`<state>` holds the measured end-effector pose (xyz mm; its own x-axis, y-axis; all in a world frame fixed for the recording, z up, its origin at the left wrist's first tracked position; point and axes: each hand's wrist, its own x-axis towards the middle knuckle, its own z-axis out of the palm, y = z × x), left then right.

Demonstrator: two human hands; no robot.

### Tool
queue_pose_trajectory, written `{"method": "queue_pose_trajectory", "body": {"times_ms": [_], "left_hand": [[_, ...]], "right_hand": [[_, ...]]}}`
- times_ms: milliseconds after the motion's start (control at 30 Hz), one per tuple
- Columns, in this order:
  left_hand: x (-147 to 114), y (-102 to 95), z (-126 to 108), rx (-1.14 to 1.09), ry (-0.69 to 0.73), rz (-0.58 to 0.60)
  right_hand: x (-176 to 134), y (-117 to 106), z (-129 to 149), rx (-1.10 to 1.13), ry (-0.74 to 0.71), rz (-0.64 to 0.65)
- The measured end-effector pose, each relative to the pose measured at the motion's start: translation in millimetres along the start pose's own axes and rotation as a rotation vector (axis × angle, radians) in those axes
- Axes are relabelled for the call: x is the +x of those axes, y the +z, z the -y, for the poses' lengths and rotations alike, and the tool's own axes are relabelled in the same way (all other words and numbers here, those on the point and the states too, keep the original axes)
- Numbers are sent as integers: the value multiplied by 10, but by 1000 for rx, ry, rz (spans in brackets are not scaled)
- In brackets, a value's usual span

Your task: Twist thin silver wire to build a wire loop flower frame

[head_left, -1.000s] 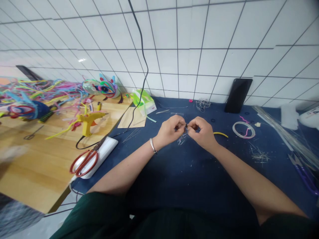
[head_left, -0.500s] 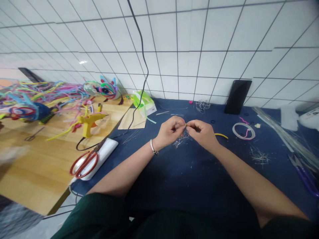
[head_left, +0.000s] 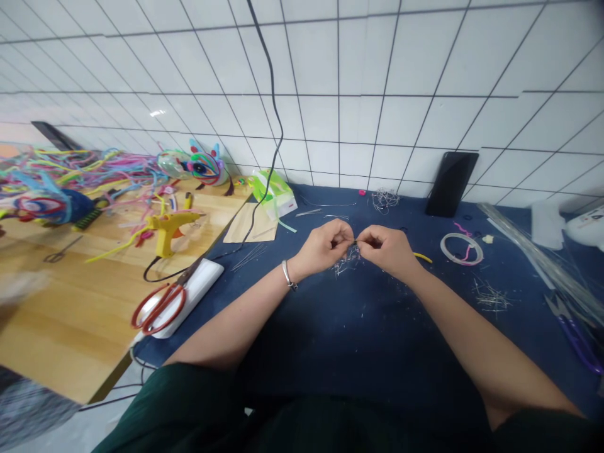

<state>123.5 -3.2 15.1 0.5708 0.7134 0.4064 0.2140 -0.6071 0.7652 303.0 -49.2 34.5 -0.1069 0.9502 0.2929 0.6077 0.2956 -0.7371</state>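
Note:
My left hand (head_left: 327, 244) and my right hand (head_left: 384, 248) meet fingertip to fingertip over the dark blue cloth (head_left: 340, 340). Both are closed in a pinch on one tiny dark piece (head_left: 355, 242) between them, too small to name. Just beneath the fingers lies a tangle of thin silvery wire clippings (head_left: 343, 267). A short yellow strip (head_left: 423, 258) sits right of my right wrist. Farther right are a whitish ring (head_left: 443, 250), with a pink twisted strand across it, and another heap of wire bits (head_left: 493, 297).
A black phone (head_left: 452, 184) leans on the tiled wall. Purple-handled cutters (head_left: 578, 340) lie far right beside long clear strips (head_left: 533, 242). At left, red-handled scissors (head_left: 159, 308) rest on a white power strip (head_left: 201, 292), near a yellow glue gun (head_left: 167, 231) on a wooden table (head_left: 61, 314).
My hands have shifted very slightly to the right, still pinched together. A sliver of the dark piece now shows more clearly between the fingertips.

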Motion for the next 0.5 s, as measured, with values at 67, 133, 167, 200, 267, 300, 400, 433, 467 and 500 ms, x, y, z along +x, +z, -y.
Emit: {"method": "queue_pose_trajectory", "body": {"times_ms": [67, 133, 167, 200, 267, 300, 400, 433, 467, 500], "left_hand": [[10, -13, -13, 65, 30, 22], [15, -24, -29, 128, 71, 33], [15, -26, -37, 149, 91, 34], [14, -26, -43, 160, 108, 34], [10, -21, -50, 168, 125, 35], [8, -16, -51, 167, 125, 34], [7, -11, -48, 162, 115, 37], [8, -14, -48, 159, 111, 40], [10, -21, -49, 153, 108, 47], [12, -30, -50, 145, 104, 56]], "right_hand": [[-5, -20, 18, -127, -93, -25], [-7, -45, 38, -186, -127, -7], [-5, -58, 43, -168, -104, 23], [-1, -70, 43, -125, -62, 60], [11, -85, 33, -19, 21, 135], [17, -88, 26, 19, 45, 163], [28, -90, 18, 38, 54, 170], [28, -93, 20, 31, 49, 160], [28, -98, 23, 27, 46, 151], [28, -106, 23, 29, 49, 149]]}}
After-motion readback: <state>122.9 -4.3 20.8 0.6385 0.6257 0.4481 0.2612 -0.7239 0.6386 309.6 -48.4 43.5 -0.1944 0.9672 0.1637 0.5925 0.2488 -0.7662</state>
